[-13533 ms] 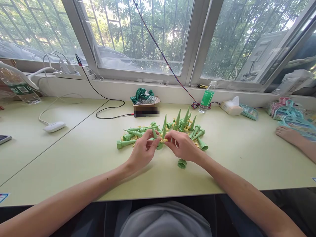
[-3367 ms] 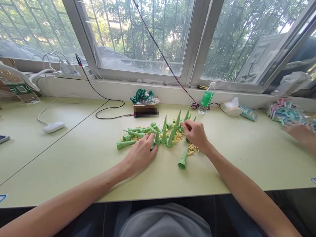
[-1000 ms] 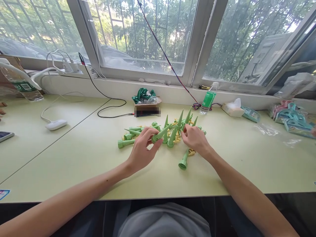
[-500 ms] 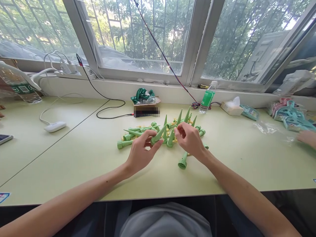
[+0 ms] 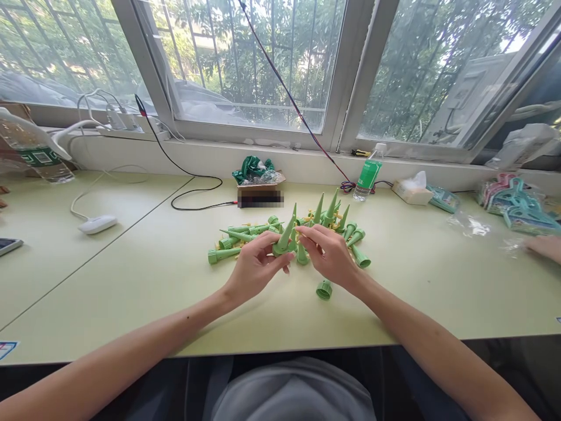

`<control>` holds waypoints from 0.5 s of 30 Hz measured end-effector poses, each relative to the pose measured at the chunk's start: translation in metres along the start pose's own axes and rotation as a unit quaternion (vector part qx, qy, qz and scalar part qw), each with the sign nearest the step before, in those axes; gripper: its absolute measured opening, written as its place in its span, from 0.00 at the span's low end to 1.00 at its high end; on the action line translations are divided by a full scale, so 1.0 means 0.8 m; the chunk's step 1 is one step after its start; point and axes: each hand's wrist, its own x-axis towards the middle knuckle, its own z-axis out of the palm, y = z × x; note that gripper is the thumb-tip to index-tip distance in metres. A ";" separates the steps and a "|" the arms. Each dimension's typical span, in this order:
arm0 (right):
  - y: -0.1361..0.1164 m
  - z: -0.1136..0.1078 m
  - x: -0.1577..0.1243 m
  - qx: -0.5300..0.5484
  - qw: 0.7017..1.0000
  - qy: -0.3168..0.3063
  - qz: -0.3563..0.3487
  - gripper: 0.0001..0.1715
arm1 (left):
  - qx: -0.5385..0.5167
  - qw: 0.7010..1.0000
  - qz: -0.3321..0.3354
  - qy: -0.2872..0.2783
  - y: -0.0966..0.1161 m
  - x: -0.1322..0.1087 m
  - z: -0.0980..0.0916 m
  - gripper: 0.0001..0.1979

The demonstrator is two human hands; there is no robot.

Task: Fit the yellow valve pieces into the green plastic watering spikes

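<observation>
At the table (image 5: 131,269), left to right: left hand (image 5: 254,257), fingers grasping a tilted green spike (image 5: 287,234) just above the surface, base partly covered; right hand (image 5: 332,252), fingers pinching a yellow piece (image 5: 298,229), barely discernible; second green spike (image 5: 324,290), tip hidden; another person's hand (image 5: 547,245), cropped.
</observation>
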 end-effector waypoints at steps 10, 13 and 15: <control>0.007 0.002 0.000 -0.032 0.998 0.030 0.042 0.11 | 0.015 0.999 -0.029 -0.043 -0.002 -0.004 -0.001 0.12; 0.007 0.002 0.001 -0.038 0.997 0.043 0.051 0.09 | 0.051 0.994 -0.052 -0.080 0.002 -0.005 -0.001 0.11; 0.006 0.002 0.002 -0.043 0.996 0.053 0.061 0.09 | 0.083 0.987 -0.071 -0.115 0.004 -0.005 0.000 0.10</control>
